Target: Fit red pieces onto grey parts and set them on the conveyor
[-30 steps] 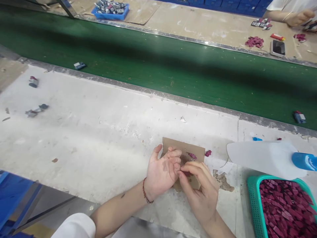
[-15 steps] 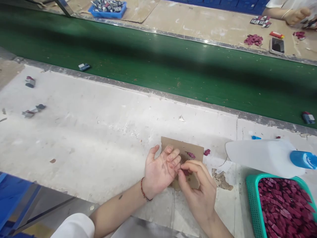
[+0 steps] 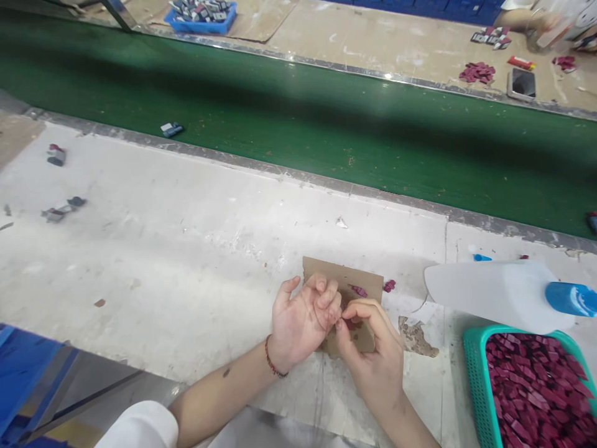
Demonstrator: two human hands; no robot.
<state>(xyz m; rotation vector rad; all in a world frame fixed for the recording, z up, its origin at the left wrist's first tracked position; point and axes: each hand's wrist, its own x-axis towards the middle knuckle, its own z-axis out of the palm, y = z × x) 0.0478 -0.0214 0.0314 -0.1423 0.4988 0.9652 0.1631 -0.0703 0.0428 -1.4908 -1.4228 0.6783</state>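
My left hand (image 3: 303,317) is palm up over a brown cardboard piece (image 3: 331,269), its thumb apart and its other fingers curled. The fingertips meet those of my right hand (image 3: 375,348), whose thumb and forefinger are pinched together. Whatever lies between the fingertips is too small to make out. On the cardboard, beyond the hands, are small maroon pieces (image 3: 359,290), and another maroon piece (image 3: 390,285) lies just off its right edge.
A green basket (image 3: 473,367) of maroon pieces stands at the lower right, near a white bottle with a blue cap (image 3: 571,298). Behind runs a green belt (image 3: 298,118) carrying a small blue-grey part (image 3: 171,129). Across it are a phone (image 3: 522,83) and another person's hand (image 3: 543,28).
The blue-grey part on the belt has shifted right, and the part at the belt's right end has moved partly out of view. My hands have barely moved. The other person's hand has moved left.
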